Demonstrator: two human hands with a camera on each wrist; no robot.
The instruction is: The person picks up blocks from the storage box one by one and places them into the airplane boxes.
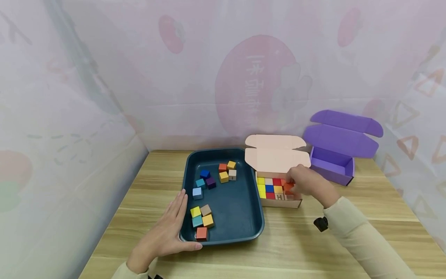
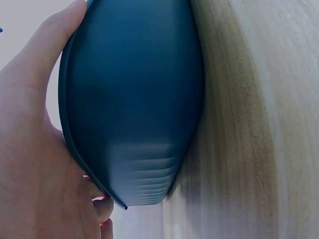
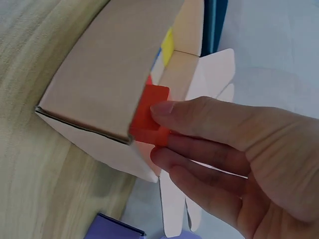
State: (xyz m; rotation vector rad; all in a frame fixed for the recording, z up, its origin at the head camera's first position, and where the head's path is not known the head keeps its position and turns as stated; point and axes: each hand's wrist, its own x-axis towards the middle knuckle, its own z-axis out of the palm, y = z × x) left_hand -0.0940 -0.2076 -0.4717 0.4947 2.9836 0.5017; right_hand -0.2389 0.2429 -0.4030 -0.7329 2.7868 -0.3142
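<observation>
My right hand (image 1: 306,182) reaches into a pale pink cardboard box (image 1: 278,203), pinching a red-orange cube (image 3: 152,102) between thumb and fingers at the box's right end. Rows of coloured cubes fill the box, among them yellow, red, blue and a wooden one (image 1: 279,197) marked H. My left hand (image 1: 165,228) rests along the near left corner of a dark blue tray (image 1: 240,237), fingers spread straight at its rim. Inside the tray lie several loose cubes, including a red one (image 1: 201,233), a light blue one (image 1: 197,193) and a purple one (image 1: 210,183).
Behind the right hand a purple box (image 1: 343,179) stands open, its lid raised against the back curtain (image 1: 195,116). The pink box's lid (image 1: 275,159) is also up, beside the tray's right rim. All stand on a wood-grain table (image 1: 146,186).
</observation>
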